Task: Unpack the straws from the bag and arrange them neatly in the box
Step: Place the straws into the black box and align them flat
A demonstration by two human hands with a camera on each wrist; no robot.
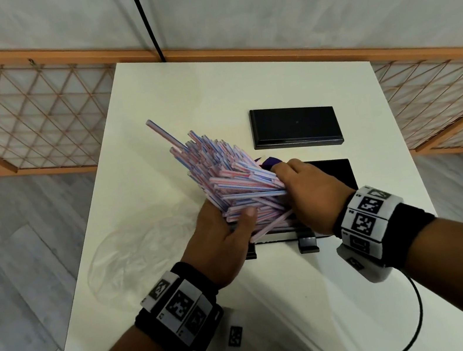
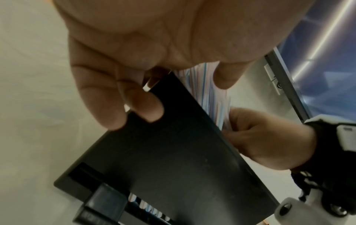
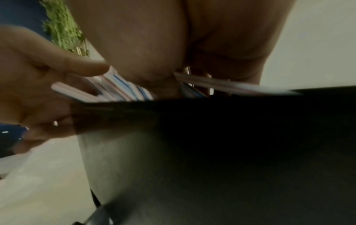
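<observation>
A thick bundle of pink, blue and white striped straws (image 1: 223,173) fans up and to the left over the near end of the open black box (image 1: 338,175). My left hand (image 1: 223,238) grips the bundle's lower end, thumb across the top. From the right, my right hand (image 1: 300,188) closes its fingers round the same end. In the left wrist view the straws (image 2: 212,94) show above the box wall (image 2: 163,159). The right wrist view has the straws (image 3: 125,89) between both hands above the dark box (image 3: 212,137). The empty clear plastic bag (image 1: 133,254) lies crumpled at the left.
The black box lid (image 1: 296,128) lies flat behind the box on the white table (image 1: 179,98). A small purple thing (image 1: 271,162) peeks out behind the straws. A black cable (image 1: 145,20) hangs at the table's far edge. Wooden lattice screens stand on both sides.
</observation>
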